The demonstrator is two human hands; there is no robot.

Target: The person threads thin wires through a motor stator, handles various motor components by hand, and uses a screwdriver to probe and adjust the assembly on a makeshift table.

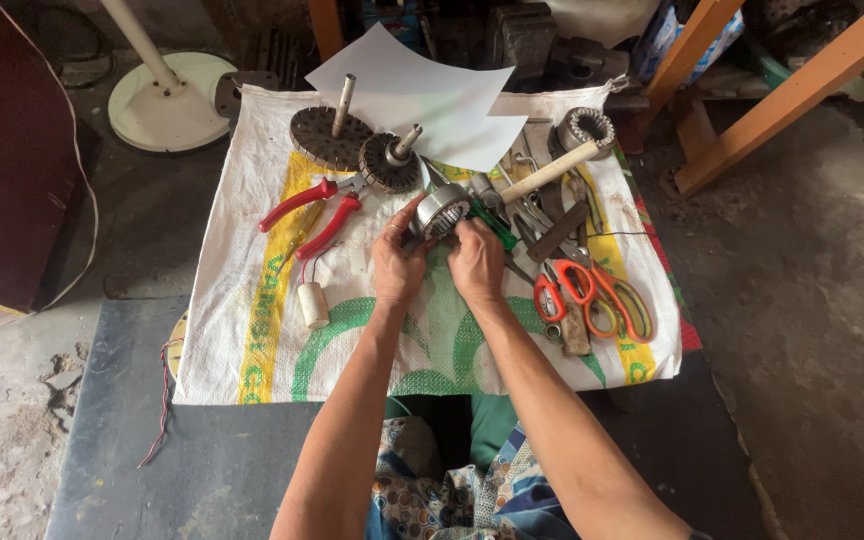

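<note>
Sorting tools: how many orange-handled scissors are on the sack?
2: both scissors lie right of the right hand, side by side; more may hide under the tool pile.

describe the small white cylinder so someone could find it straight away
Start at the white woven sack spread on the floor. The white cylinder lies on it just left of the left hand, below the red-handled pliers. It is the only stubby white tube, with thin red wires at its top.

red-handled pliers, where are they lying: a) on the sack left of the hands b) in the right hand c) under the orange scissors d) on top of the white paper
a: the red-handled pliers lie on the white woven sack, left of both hands, which hold a round metal motor stator; the orange scissors are on the other side.
</note>
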